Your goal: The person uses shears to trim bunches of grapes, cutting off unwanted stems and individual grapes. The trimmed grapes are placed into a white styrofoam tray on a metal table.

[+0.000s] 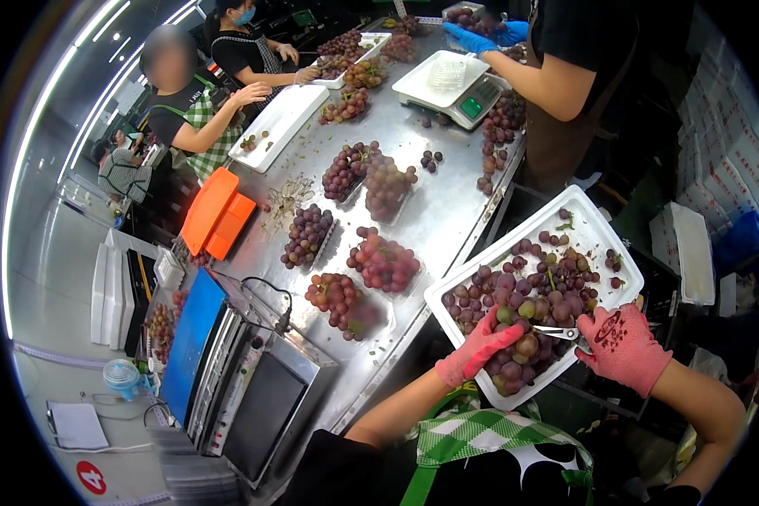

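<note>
My left hand [483, 344], in a pink glove, has its fingers closed on a bunch of purple-green grapes [523, 347] above a white foam tray [589, 218]. Loose and clustered grapes lie across that tray. From the right, my gloved right hand [622, 344] grips a pair of small scissors [558, 331], its blades pointing left at the bunch. The scissor handles are mostly hidden in my palm. Whether the blades touch a stem is too small to tell.
Several bunches of grapes [385, 264] in clear packs sit on the metal table [434, 228]. Beyond them are a white scale [434, 78], an orange bin [215, 215] and a white tray [287, 126]. A blue-topped machine [192, 350] stands left; co-workers stand around the far side.
</note>
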Tool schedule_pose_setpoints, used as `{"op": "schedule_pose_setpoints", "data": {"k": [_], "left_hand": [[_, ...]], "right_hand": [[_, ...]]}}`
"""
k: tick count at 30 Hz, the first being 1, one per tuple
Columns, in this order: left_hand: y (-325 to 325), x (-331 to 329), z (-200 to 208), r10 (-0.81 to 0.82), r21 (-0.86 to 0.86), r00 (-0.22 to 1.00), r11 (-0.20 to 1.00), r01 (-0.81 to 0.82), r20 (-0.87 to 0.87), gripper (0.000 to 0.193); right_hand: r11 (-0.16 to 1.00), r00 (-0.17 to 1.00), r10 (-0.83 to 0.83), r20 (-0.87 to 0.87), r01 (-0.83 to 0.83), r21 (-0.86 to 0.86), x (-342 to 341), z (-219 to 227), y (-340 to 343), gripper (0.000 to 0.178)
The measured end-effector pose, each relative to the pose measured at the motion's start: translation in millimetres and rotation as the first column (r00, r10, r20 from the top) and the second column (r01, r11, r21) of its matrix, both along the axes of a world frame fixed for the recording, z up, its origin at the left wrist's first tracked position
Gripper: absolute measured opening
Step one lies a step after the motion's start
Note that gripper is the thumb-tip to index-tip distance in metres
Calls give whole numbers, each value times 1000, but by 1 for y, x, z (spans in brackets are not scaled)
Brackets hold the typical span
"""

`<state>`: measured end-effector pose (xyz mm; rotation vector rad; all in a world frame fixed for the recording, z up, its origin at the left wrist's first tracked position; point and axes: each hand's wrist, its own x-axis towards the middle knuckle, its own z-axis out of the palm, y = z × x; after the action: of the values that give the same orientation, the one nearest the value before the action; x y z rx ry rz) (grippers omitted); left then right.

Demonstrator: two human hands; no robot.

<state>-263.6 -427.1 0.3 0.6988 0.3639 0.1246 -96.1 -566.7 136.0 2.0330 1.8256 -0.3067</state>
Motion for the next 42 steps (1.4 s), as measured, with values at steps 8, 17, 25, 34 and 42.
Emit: {"op": "schedule_pose_setpoints", "data": {"k": [8,17,25,34,42], "left_hand": [[-1,1,-2,-31,-12,1000,999,31,1,53],[0,1,-2,-7,2,1000,1000,7,2,53],[-4,-4,1,103,80,992,992,-97,-69,40],[-1,-9,-5,148,49,989,988,-147,-12,41],[2,-8,-9,200,150,979,970,-191,-46,42]], "right_hand": [[995,1000,17,23,-19,103,-3,-13,-8,34],[1000,1000,-14,8,14,-21,-3,-7,-3,27],[947,973,-107,-205,162,277,5,-19,-13,31],[808,607,-414,-678,588,34,-3,-14,-29,45],[782,510,-407,-758,623,-1,-35,-43,-46,46]]}}
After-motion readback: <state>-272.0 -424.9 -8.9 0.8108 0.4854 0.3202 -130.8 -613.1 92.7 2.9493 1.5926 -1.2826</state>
